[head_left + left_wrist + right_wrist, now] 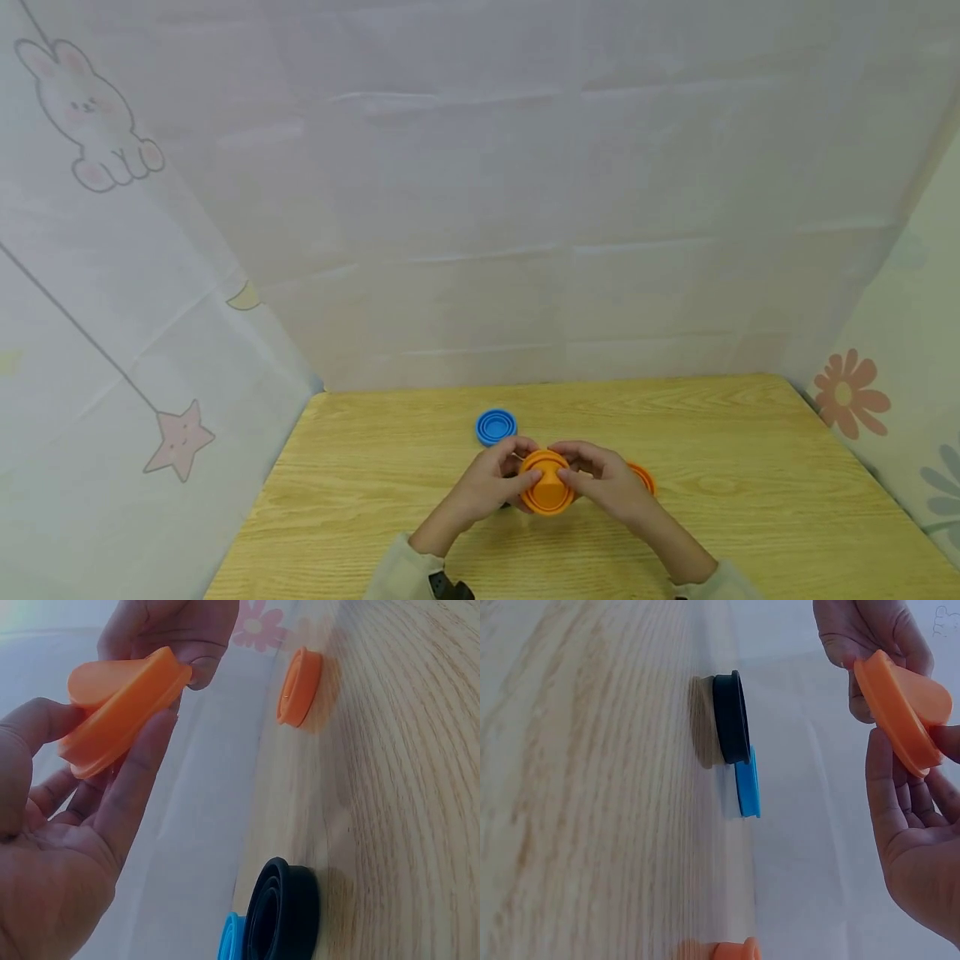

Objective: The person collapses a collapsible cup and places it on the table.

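Note:
Both hands grip an orange collapsible silicone cup (550,497) above the wooden table, one on each side of it. My left hand (480,490) has its thumb on the near face and its fingers curled behind the rim. On the other side, my right hand (613,492) pinches the cup in the same way. The cup is mostly flattened, with part of its middle bulging out past the rim in the left wrist view. A flat black cup (304,915) lies on the table, largely hidden by the left hand in the head view.
Beyond the hands lies a flat blue cup (496,427) with ringed folds. A second orange cup (300,686) rests on the table to the right, partly behind the right hand in the head view. Patterned cloth (487,208) hangs around the wooden table (337,483).

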{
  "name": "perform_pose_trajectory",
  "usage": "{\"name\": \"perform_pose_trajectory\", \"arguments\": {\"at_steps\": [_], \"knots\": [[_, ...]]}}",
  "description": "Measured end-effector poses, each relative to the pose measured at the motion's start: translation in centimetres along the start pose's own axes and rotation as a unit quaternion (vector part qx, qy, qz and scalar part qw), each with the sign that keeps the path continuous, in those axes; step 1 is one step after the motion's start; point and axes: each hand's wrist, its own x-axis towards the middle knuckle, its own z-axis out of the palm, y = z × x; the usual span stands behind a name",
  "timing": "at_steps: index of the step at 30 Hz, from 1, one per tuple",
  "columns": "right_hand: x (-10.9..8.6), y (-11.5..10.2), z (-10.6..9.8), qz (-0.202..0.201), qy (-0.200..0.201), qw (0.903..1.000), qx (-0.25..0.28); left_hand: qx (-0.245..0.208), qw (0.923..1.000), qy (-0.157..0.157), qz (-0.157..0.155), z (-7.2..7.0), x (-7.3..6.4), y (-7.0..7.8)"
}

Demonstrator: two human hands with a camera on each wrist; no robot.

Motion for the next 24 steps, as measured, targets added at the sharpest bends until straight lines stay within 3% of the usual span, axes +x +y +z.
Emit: {"name": "perform_pose_trajectory", "arguments": {"at_steps": [13, 24], "knots": [[0.41, 0.32, 0.24, -0.009, 0.052, 0.9976, -0.046, 0.032, 0.9984, 0.046, 0.007, 0.48, 0.29, -0.24], [0.46, 0.29, 0.26, 0.004, 0.064, 0.9971, -0.041, 0.066, 0.9947, 0.074, 0.027, 0.66, 0.46, -0.34]]}}
